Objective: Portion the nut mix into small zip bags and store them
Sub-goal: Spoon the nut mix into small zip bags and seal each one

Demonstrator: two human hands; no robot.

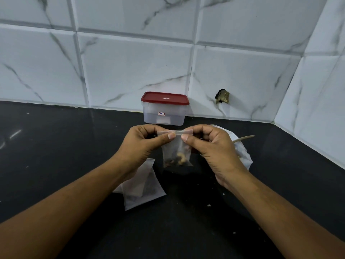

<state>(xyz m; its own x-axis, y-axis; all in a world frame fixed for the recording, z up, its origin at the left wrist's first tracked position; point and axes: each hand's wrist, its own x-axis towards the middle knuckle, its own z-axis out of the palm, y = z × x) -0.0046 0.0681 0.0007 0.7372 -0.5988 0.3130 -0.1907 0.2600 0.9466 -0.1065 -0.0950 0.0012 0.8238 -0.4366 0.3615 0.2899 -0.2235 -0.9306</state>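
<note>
A small clear zip bag [176,152] with a few nuts at its bottom hangs above the black counter. My left hand [143,146] pinches the left part of its zip strip between thumb and fingers. My right hand [211,146] pinches the right part of the same strip. The two thumbs nearly meet at the middle. Behind my right hand lies a larger white plastic bag [242,156], mostly hidden, with a thin tan stick [244,138] poking out. A clear plastic box with a red lid [165,109] stands shut against the wall.
More small zip bags [141,187] lie flat on the black counter [56,156] under my left wrist. Marble-look tiled walls meet in a corner at the right. A broken hole [222,96] marks the back wall. Small crumbs dot the counter at the right.
</note>
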